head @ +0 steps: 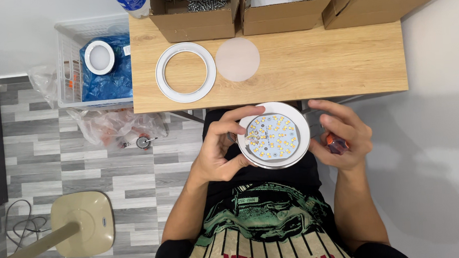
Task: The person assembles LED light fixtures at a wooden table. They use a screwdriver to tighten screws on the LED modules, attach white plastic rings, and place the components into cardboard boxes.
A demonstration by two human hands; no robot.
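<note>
The round white lamp housing with its disc of yellow LED chips (pixel 274 135) sits face-up between both hands above the lap, the left hand (pixel 221 148) pinching its near-left rim with curled fingers, the right hand (pixel 340 134) cupping its right edge while closed around a small orange-handled tool (pixel 336 143).

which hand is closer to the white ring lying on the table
Left. The left hand, holding the round LED lamp body, sits just below and right of the white ring. The right hand, gripping an orange-handled tool, is farther right, past the lamp.
</note>
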